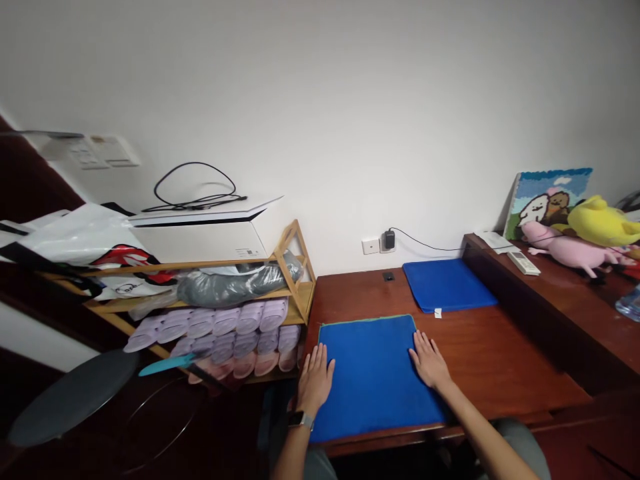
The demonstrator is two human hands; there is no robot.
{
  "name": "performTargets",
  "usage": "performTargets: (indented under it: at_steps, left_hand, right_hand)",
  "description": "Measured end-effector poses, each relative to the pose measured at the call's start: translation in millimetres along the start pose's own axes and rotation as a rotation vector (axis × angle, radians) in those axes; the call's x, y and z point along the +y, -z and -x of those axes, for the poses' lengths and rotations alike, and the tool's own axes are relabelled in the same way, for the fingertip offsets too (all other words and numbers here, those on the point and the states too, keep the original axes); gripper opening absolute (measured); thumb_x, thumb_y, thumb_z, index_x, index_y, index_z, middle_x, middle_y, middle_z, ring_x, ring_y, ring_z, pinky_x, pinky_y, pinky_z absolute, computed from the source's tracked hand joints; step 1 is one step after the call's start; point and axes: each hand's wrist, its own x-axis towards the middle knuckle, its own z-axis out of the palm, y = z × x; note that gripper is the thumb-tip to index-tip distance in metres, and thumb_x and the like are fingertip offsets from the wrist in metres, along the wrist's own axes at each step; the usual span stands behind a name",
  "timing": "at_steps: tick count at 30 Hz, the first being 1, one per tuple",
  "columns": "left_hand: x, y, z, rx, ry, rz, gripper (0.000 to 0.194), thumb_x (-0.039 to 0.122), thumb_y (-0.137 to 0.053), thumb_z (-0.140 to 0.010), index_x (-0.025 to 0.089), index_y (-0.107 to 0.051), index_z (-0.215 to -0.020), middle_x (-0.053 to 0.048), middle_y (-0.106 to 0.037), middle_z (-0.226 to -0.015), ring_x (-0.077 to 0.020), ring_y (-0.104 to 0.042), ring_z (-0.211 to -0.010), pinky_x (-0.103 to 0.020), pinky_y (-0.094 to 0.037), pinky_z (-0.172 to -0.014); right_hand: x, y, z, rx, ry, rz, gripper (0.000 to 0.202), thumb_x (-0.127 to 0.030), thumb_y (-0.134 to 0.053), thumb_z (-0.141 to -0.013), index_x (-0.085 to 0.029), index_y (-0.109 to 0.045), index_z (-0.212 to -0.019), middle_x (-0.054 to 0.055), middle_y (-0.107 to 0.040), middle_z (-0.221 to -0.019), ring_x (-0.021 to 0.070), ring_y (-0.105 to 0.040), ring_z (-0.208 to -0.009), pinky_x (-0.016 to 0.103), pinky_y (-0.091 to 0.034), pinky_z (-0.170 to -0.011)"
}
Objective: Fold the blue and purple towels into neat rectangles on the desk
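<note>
Wooden rack (301, 303) on left, lilac slippers (224, 321) crammed in rows, white box (215, 239) up top, messy black cable (197, 202) on that. Over right: yellow plush (600, 221), pink plush (570, 250), cartoon picture (537, 200) behind, white remote (524, 262) nearby. Black adapter (389, 239) plugged in.

The light falls soft here, brightest on the white wall (320, 133) at mid-frame, greying toward the upper corners. The nearer blue fabric mat (370, 380), lower centre, looks matte; glare streaks the plastic bag (80, 230) at left. Lower left sinks into shadow, its round stool seat (75, 400) stretched and soft.
</note>
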Motion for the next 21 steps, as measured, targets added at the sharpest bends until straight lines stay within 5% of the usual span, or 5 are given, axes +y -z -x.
performTargets:
  at_steps: [4,9,11,17,21]
  left_hand:
    - [39.4,10.0,-28.6,0.07,-0.106,0.066,0.06,0.042,-0.021,-0.11,0.015,-0.039,-0.16,-0.011,-0.041,-0.165,-0.0237,-0.035,-0.155,-0.048,-0.029,-0.127]
    - [100.3,1.1,-74.0,-0.081,-0.354,0.163,0.059,0.046,-0.02,-0.11,0.023,-0.037,-0.162,-0.007,-0.039,-0.167,-0.0216,-0.033,-0.155,-0.047,-0.03,-0.127]
    - [90.8,-6.4,-84.0,-0.134,-0.311,0.151,0.059,0.049,-0.021,-0.11,0.025,-0.037,-0.162,-0.006,-0.038,-0.168,-0.023,-0.034,-0.155,-0.049,-0.029,-0.127]
    - [0.6,-14.1,-89.6,-0.13,-0.071,0.06,0.062,0.05,-0.025,-0.108,0.021,-0.037,-0.162,-0.008,-0.033,-0.169,-0.0261,-0.029,-0.157,-0.051,-0.026,-0.128]
    - [-12.3,-3.0,-91.9,-0.139,-0.069,0.058,0.06,0.047,-0.028,-0.108,0.021,-0.038,-0.161,-0.009,-0.035,-0.168,-0.0256,-0.032,-0.156,-0.051,-0.027,-0.128]
  right_hand:
    - [-46.6,4.3,-21.6,0.042,0.099,-0.043,0.072,-0.051,-0.014,-0.107,-0.01,-0.025,-0.165,0.009,-0.024,-0.171,0.0221,-0.017,-0.16,0.044,-0.013,-0.131]
    - [-99.5,2.6,-58.7,-0.042,0.206,-0.057,0.069,-0.045,-0.016,-0.107,-0.009,-0.028,-0.164,0.009,-0.025,-0.171,0.0217,-0.018,-0.16,0.042,-0.013,-0.13]
    - [-88.6,0.5,-69.4,-0.05,0.184,-0.041,0.069,-0.046,-0.017,-0.106,-0.011,-0.026,-0.165,0.008,-0.024,-0.171,0.0214,-0.018,-0.16,0.043,-0.012,-0.13]
    - [-16.7,-2.6,-80.5,0.01,0.041,-0.003,0.069,-0.05,-0.017,-0.106,-0.017,-0.017,-0.167,0.006,-0.02,-0.173,0.0187,-0.013,-0.161,0.042,-0.011,-0.13]
    - [-15.5,7.9,-85.6,-0.024,0.033,0.018,0.068,-0.047,-0.018,-0.106,-0.017,-0.017,-0.167,0.006,-0.019,-0.173,0.0199,-0.013,-0.161,0.044,-0.011,-0.13]
